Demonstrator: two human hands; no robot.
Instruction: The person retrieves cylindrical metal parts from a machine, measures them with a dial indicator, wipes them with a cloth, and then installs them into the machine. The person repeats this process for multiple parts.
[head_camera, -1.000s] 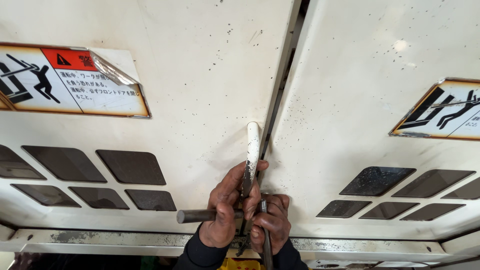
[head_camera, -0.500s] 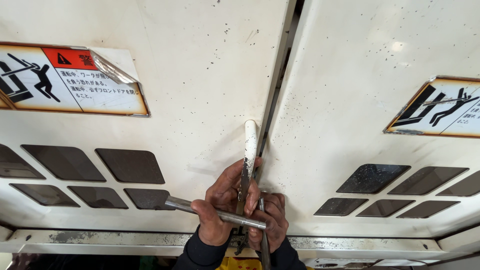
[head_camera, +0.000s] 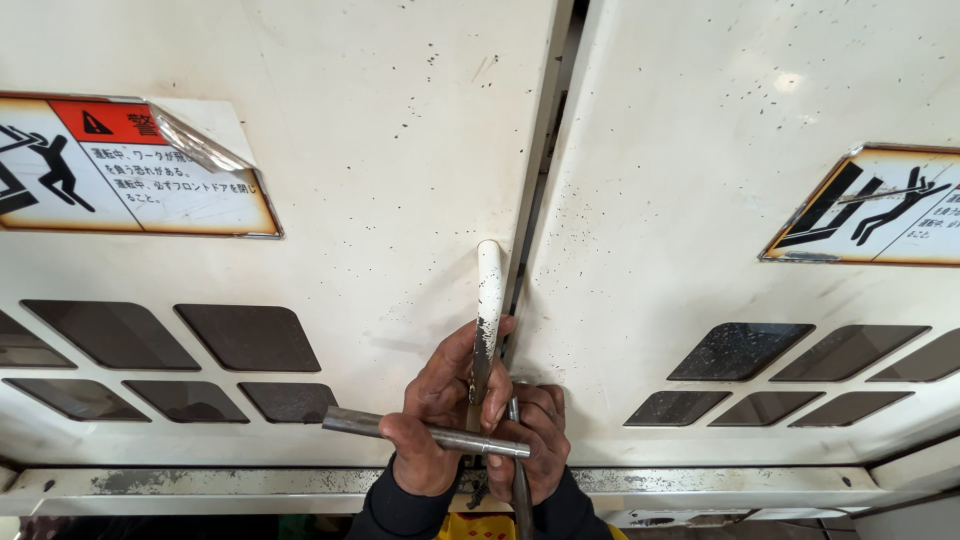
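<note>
Two white machine door panels (head_camera: 380, 180) meet at a dark vertical gap. A white, paint-chipped door handle (head_camera: 488, 300) stands upright beside that gap. My left hand (head_camera: 440, 410) wraps around the lower part of the handle and also grips a grey metal rod (head_camera: 420, 432) that lies almost level across both hands, its free end pointing left. My right hand (head_camera: 530, 445) is closed just right of the left one, around a thin dark metal bar (head_camera: 520, 480) that runs downward. Both wrists wear dark sleeves.
Warning stickers with falling-figure pictograms sit on the left panel (head_camera: 130, 165) and the right panel (head_camera: 880, 205); the left one's corner is peeling. Rows of dark slanted vent openings (head_camera: 250, 335) cross both panels. A worn metal sill (head_camera: 200, 485) runs along the bottom.
The grey rod has swung from level and sticking left of my left hand to lying across both hands, tilted slightly down to the right. The hands stayed at the handle.
</note>
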